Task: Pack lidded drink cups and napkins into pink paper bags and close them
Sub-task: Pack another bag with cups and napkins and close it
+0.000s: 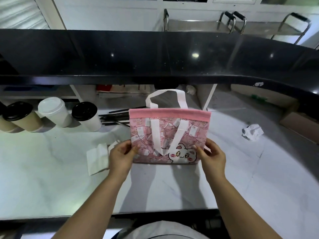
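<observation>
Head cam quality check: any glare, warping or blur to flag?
Head view: fisheye bows the black ledge into an arc; light glare spots on it; bag print and napkin slightly soft; forearm shadows across the white table.

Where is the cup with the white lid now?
In the head view, the white-lidded cup stands on the counter, far left, between a brown cup and a black-lidded white cup, left of the pink bag.
</observation>
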`<state>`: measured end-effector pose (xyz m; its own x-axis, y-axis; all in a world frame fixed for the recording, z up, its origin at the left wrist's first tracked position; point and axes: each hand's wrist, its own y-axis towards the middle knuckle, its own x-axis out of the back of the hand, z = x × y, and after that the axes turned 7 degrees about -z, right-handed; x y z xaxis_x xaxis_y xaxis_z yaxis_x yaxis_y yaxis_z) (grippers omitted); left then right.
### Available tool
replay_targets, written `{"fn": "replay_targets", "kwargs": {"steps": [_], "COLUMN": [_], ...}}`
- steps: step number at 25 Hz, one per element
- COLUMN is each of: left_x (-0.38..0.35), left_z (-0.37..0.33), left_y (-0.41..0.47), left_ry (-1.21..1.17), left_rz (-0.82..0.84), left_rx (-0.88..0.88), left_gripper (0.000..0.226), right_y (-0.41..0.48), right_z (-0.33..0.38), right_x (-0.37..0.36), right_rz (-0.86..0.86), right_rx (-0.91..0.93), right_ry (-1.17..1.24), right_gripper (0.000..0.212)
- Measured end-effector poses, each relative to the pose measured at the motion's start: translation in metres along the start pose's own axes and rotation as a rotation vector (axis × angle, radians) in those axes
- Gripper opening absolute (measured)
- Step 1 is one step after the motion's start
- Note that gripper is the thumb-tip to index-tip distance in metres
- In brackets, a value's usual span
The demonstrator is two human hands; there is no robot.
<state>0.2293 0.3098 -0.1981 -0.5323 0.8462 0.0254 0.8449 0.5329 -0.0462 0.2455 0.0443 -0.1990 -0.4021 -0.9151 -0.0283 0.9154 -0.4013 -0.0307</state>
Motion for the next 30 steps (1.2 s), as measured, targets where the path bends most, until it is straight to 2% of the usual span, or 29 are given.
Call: {"fn": "replay_targets", "kwargs": {"steps": [5, 11, 17, 23, 27, 30], "left_x": [-0.008, 0.013, 0.008, 0.023, 0.016, 0.011], "left_z": [-0.007, 0.014, 0.014, 0.03, 0.019, 0.001], "left_y": [0.017, 0.005, 0.014, 0.0, 0.005, 0.008], "left_ry": [-0.004, 0.107, 0.151, 0.246, 0.263, 0.145], "left_rz": [-0.001, 0.025, 0.038, 0.032, 0.065, -0.015], "left_rx": [0.037, 0.057, 0.06, 0.091, 0.095, 0.047], "left_gripper": [0.014, 0.022, 0.022, 0.02, 0.015, 0.017], "right_y": [0.005, 0.001, 0.012, 0.006, 0.016, 0.023], "right_z": [0.0, -0.019, -0.016, -0.035, -0.024, -0.008], "right_x": [-0.011, 0.014, 0.005, 0.029, 0.023, 0.01], "right_rz": [-0.124, 0.039, 0.007, 0.011, 0.069, 0.059], "right_rx": [0.011, -0.08, -0.094, -0.146, -0.06, -0.027], "right_ry": [0.009, -0.1, -0.072, -0.165, -0.19, -0.079], "right_gripper": [0.021, 0.022, 0.021, 0.02, 0.018, 0.014]}}
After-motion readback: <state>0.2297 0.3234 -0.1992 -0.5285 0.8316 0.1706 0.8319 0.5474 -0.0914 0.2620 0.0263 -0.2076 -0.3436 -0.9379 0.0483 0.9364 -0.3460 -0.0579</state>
